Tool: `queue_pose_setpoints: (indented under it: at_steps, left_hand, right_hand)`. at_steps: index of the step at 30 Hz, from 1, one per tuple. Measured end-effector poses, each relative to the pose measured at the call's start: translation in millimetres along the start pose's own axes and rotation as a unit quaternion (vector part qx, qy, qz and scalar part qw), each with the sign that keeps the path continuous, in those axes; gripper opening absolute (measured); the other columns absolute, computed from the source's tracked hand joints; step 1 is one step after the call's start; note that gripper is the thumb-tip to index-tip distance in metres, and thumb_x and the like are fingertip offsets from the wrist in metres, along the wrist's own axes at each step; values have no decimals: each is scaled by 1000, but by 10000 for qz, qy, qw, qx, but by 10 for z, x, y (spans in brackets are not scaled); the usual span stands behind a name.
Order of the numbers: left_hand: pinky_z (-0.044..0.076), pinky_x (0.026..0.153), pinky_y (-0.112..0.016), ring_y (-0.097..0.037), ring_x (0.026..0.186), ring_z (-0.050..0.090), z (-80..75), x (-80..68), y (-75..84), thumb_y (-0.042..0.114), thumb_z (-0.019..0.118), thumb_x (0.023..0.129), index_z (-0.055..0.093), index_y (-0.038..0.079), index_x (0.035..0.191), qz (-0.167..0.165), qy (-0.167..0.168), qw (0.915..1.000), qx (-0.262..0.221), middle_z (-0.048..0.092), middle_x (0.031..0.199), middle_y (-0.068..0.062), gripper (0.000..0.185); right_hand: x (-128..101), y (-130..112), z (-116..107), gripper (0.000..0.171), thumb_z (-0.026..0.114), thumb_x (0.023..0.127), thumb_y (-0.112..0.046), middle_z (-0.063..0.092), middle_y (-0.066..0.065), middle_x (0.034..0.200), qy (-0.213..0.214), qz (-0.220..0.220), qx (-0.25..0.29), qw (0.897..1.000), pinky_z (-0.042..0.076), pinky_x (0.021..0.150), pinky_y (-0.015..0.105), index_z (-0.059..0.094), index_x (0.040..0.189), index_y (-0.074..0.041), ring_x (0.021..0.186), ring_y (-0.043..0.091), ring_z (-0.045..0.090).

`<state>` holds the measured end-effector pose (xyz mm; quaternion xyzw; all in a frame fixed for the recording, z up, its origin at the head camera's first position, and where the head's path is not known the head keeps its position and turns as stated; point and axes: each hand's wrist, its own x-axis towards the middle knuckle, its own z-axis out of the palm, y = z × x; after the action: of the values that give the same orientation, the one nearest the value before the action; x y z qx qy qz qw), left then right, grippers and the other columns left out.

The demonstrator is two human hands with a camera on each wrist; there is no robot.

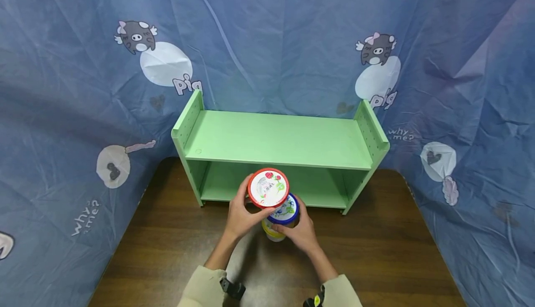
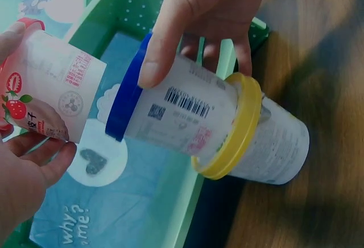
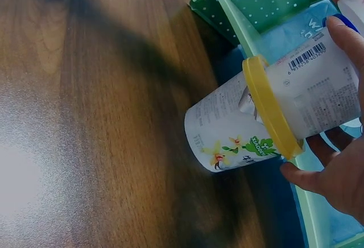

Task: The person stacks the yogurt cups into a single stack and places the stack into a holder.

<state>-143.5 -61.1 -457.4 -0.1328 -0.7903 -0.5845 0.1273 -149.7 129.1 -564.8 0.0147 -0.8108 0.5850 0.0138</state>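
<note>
Two hands on a stack of three tubs in front of a green shelf.

The left hand (image 1: 240, 216) grips the red-lidded tub (image 1: 268, 187), lifted and tilted off the stack; the right hand (image 1: 302, 231) curls round the blue-lidded tub (image 1: 286, 210), which sits on the yellow-lidded tub (image 3: 242, 128), standing on the wooden table (image 1: 376, 251). From the head view the bottom tub is mostly hidden. The green shelf (image 1: 277, 140) stands just behind.
</note>
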Motion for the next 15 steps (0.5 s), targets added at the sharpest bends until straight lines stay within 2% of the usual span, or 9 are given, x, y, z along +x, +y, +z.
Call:
queue_pose_setpoints:
  at_steps: [5,9,15]
  left_hand:
    - [55,89,-38,-32,117,60,141,37,-250,8,86,67,32,0,148,33,-65,10000,50,55,137,-22,99]
    - [55,89,-40,-29,116,60,190,48,-285,15,88,67,34,6,149,102,-117,9999,-7,57,137,-17,99]
    - [55,87,-38,-27,111,63,249,58,-286,24,89,66,37,7,147,84,-94,9998,184,60,132,-15,99]
  right_hand:
    - [-8,-8,-8,99,89,67,-29,53,7,138,-15,51,-29,10000,45,100,47,31,147,-30,123,28,54]
    - [-17,-11,-16,100,88,68,-30,51,9,140,-22,15,-50,10000,46,99,48,29,149,-28,124,30,53]
    - [-27,-25,-21,102,88,68,-31,50,14,141,9,56,-109,9999,46,100,52,28,150,-24,126,33,52]
